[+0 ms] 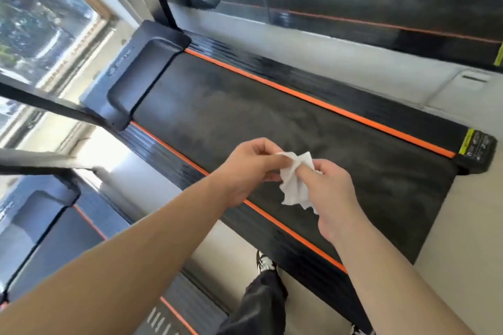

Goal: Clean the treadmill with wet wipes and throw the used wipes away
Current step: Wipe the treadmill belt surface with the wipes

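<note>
— Where is the wipe?
— I see the crumpled white wet wipe [295, 185] held between both hands, above the black treadmill belt with orange edge stripes [217, 106].
— And the hands?
— My left hand [245, 168] pinches its upper edge. My right hand [332, 193] has its fingers curled round the right side. A black-and-white shoe [265, 264] stands on the pale floor [449, 226] beside the near rail.

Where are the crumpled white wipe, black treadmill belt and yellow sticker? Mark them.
Crumpled white wipe [294, 188]: head view, hanging folds.
Black treadmill belt [245, 117]: head view, bare middle.
Yellow sticker [466, 142]: head view, its middle.
</note>
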The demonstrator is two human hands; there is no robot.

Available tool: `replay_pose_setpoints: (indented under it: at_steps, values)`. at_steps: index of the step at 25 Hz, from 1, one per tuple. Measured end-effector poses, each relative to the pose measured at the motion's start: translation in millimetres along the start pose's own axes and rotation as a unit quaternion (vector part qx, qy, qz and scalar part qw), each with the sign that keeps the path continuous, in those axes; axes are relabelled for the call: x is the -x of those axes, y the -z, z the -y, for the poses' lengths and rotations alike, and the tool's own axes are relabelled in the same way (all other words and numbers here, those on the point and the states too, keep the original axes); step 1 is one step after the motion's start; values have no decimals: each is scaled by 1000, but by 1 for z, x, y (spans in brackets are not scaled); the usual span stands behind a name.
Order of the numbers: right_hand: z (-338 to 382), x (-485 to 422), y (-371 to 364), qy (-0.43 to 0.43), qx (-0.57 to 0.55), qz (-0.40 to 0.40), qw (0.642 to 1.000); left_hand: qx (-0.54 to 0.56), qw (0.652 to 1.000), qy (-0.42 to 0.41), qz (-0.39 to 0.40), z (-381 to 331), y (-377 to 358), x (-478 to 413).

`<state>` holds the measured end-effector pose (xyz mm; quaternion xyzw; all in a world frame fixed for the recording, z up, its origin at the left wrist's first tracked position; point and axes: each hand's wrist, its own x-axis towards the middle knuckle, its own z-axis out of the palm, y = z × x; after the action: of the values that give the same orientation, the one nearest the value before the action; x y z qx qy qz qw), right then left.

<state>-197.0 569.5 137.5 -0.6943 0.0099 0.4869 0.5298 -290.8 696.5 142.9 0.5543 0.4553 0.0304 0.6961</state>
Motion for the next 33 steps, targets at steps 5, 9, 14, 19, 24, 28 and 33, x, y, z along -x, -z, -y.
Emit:
replay_pose_setpoints:
  at_steps: [5, 9, 14, 19, 24, 28, 33]
  values:
    - [-32, -60, -40, -12, -3, -26, 1000, 29, 999, 27, 4, 36, 48, -50]
    - [-52, -91, -49, -29, -19, -42, 999, 70, 994, 84, -29, 63, 70, -78]
    - [-70, -127, -56, -21, -35, -15, 999, 49, 985, 151, 62, 95, 70, -109]
    - [-103, -184, -82, -19, -21, -21, 999, 5, 992, 109, 56, 128, 98, -167]
    - [-149, -279, -161, -24, -6, 14, 1000, 34, 999, 6, 28, 180, 178, -245]
    - [-179, -344, -244, -52, 9, 29, 998, 89, 995, 42, -31, 222, 258, -292]
    - [-191, -410, -356, -34, 60, 85, 994, 219, 971, 67, -64, 253, 364, -340]
